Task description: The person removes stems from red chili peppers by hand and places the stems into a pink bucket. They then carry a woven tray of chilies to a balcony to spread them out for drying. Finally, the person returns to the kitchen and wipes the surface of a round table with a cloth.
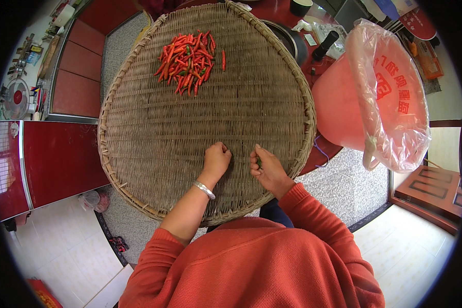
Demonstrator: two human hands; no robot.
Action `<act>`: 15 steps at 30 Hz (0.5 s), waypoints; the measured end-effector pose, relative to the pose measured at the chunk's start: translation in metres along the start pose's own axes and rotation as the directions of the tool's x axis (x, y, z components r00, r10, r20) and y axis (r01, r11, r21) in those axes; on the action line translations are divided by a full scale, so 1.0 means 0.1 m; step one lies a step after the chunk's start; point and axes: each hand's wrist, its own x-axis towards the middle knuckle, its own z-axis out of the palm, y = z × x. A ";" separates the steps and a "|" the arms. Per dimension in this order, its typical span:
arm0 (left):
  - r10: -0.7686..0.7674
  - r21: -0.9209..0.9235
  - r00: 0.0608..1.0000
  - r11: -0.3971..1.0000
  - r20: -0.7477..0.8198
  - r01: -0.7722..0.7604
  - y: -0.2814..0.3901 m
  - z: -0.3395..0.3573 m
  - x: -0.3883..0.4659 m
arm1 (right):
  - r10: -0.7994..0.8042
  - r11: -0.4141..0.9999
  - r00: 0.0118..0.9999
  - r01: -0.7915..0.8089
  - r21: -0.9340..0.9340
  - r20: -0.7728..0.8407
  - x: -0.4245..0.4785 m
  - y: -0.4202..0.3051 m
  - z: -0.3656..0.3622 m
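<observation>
A large round woven bamboo tray (169, 119) with a bound rim lies before me. On its far part is a heap of red chili peppers (186, 61), a few showing green. One loose red chili pepper (223, 61) lies just right of the heap. My left hand (216, 159), with a silver bangle at the wrist, is curled into a loose fist over the near part of the tray; its inner side is hidden. To its right, my right hand (267, 166) has its fingers curled around small green bits (258, 161), which look like pepper stems.
Right of the tray stands a tilted pink plastic bucket (340, 100) lined with a clear plastic bag (406, 150). A black flashlight (325, 45) and a round metal pan (279, 34) are on the red table (323, 152). Dark red cabinets (61, 154) line the left side.
</observation>
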 end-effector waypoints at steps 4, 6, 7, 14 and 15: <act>0.034 0.035 0.999 0.999 -0.003 -0.034 0.02 -0.02 0.00 | 0.005 1.000 1.000 -0.005 0.003 0.010 0.00 0.01 -0.01; 0.055 0.059 0.998 0.997 -0.005 -0.054 0.00 0.00 0.01 | 0.008 1.000 1.000 -0.008 -0.012 0.007 0.00 0.01 0.00; 0.056 0.061 0.998 0.997 -0.004 -0.056 0.00 0.00 0.01 | 0.009 1.000 1.000 -0.009 -0.026 0.000 -0.01 0.00 0.01; 0.054 0.006 0.998 0.999 0.014 -0.054 0.09 -0.05 -0.03 | 0.025 0.999 1.000 -0.024 -0.047 0.007 0.00 -0.01 0.02; 0.053 0.003 0.998 0.999 0.013 -0.053 0.10 -0.06 -0.04 | 0.024 0.999 1.000 -0.024 -0.047 0.009 0.00 0.00 0.02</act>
